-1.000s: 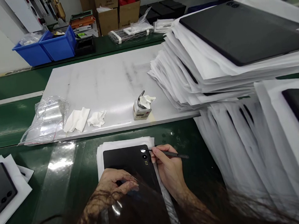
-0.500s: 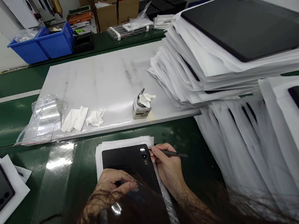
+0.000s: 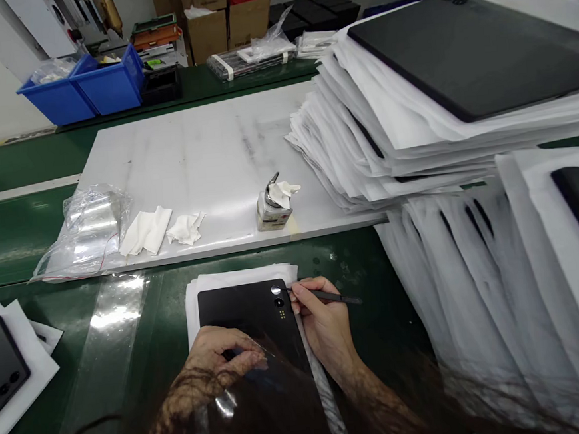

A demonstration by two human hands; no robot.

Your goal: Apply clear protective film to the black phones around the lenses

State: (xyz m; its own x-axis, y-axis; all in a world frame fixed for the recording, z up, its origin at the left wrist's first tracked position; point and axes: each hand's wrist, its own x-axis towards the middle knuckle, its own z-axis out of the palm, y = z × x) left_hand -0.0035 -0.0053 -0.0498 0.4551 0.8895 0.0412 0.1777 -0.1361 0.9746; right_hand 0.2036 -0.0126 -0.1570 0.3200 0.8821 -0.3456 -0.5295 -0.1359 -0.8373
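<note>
A pale board (image 3: 195, 161) lies on the green bench (image 3: 368, 261). Along the board's near edge are a small bottle (image 3: 272, 219), two crumpled white wipes (image 3: 145, 230) and a clear plastic bag (image 3: 94, 225). Beyond the board stand blue bins (image 3: 111, 87) and cardboard boxes (image 3: 208, 37).

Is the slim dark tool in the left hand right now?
No, the right hand holds the slim dark tool, its tip pointing at the upper camera circle on the black tablet.

A paper-and-tablet stack (image 3: 440, 91) bars my right hand (image 3: 325, 318) from the gray board's (image 3: 199, 150) right edge; between bottle (image 3: 272, 217) and crumpled wipe (image 3: 186, 230) near its front edge, an open lane runs to the far edge.
</note>
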